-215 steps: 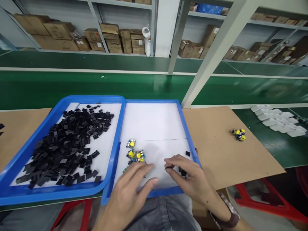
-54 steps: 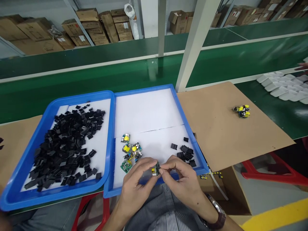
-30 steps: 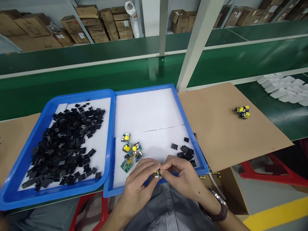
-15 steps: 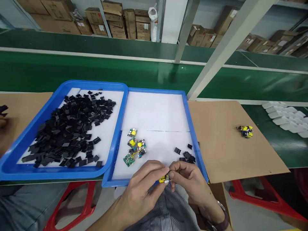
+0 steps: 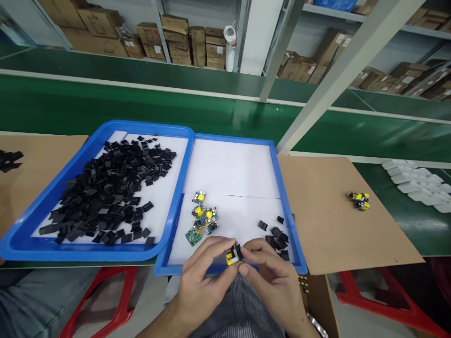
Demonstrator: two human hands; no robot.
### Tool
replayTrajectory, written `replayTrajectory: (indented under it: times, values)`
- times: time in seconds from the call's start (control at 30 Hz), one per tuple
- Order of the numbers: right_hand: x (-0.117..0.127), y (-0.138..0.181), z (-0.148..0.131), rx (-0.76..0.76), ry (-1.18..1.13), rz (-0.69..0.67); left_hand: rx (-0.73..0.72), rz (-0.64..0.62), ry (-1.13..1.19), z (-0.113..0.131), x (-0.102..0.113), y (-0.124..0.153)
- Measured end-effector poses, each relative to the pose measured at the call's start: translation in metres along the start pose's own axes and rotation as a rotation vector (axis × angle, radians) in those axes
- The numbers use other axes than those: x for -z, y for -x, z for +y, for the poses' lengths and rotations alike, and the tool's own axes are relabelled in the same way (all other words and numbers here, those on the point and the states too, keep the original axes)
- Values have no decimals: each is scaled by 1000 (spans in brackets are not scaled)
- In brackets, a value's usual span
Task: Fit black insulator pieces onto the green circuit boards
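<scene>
Yellow and white components are showing on a small circuit board (image 5: pixel 230 258), which the left hand (image 5: pixel 195 284) is pinching between thumb and fingertips over the near rim of the board tray (image 5: pixel 295 239). A black piece (image 5: pixel 238 251) is sitting at the upper right of the circuit board. Beside it the right hand (image 5: pixel 276 277) is holding thumb and forefinger narrowly parted; I cannot tell whether they are gripping anything or only touching. Loose boards (image 5: pixel 193 236) are lying inside the board tray toward its left, spare black pieces (image 5: pixel 276 234) inside toward its right, and a large black heap (image 5: pixel 105 188) is filling the neighbouring tray (image 5: pixel 81 254) to its left.

Fitting the black piece against the circuit board seems to be the step in hand. Doing it well is probably calling for a steady left pinch on the edges, square alignment, and even pressure that is sparing the taller components.

Fingertips are covering part of the circuit board, and the contact line is looking too small to judge. Below the board tray's right corner, yellow-topped parts (image 5: pixel 303 281) are showing only partly.
</scene>
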State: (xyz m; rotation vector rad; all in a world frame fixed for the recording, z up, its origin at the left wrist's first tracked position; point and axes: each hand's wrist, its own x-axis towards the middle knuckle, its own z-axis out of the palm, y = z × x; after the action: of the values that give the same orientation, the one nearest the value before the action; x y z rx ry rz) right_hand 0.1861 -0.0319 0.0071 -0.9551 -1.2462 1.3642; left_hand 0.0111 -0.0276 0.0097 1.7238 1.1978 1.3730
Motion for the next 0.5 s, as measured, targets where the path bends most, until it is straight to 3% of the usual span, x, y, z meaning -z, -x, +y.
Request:
replayTrajectory:
  times: [0.13, 0.3, 0.4, 0.5]
  values:
    - [-6, -3, 2, -2, -34, 2, -48, 18, -33, -1, -2, 0]
    - [-5, -7, 5, 88, 156, 128, -126, -42, -169, -7, -7, -5]
    - [29, -22, 8, 124, 427, 235, -178, -112, -311, -13, -6, -11]
    - [104, -45, 9, 153, 694, 475, -128, -39, -360, -22, 2, -15]
